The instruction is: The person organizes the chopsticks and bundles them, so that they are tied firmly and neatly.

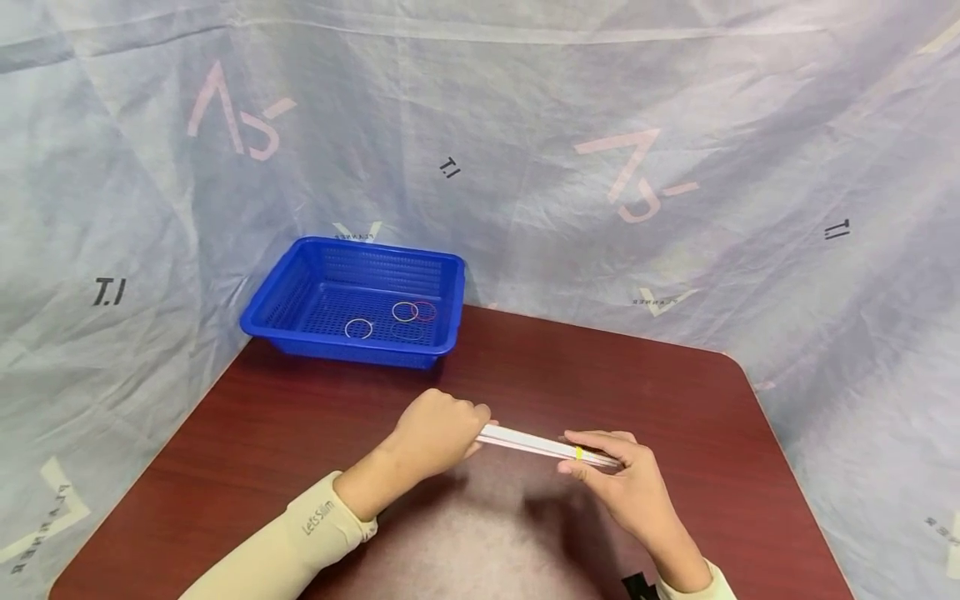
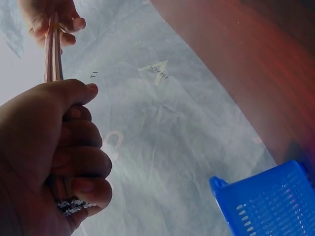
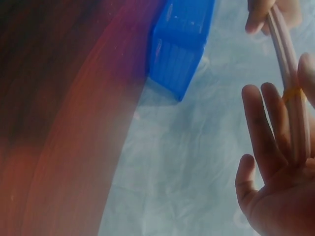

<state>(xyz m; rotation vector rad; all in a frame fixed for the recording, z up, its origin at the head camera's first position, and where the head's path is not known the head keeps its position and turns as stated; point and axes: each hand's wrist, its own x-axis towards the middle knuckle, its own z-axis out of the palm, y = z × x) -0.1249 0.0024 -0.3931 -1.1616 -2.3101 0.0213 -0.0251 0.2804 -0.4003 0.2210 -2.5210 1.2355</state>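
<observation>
Backing the work area: a pale printed sheet (image 1: 517, 92), close behind the far table edge and along both sides. The red-brown table (image 1: 630, 375) has a rounded far right corner; room to move runs from the basket's right side to that corner, and rightward past the right hand. The blue basket (image 1: 352, 343) occupies the far left corner, near the sheet, beyond the left hand and apart from it.

Left hand (image 1: 441, 429): closed firmly round one end of the white bundle (image 1: 528, 440), held above the table. Right hand (image 1: 626, 479): spread, fingers mostly straight, thumb and fingers either side of the other end.

Inside the basket: a pale loop (image 1: 358, 337), and a yellow loop (image 1: 393, 311) overlapping a red loop (image 1: 435, 312). A yellow band (image 1: 578, 453) encircles the bundle at the right hand.
</observation>
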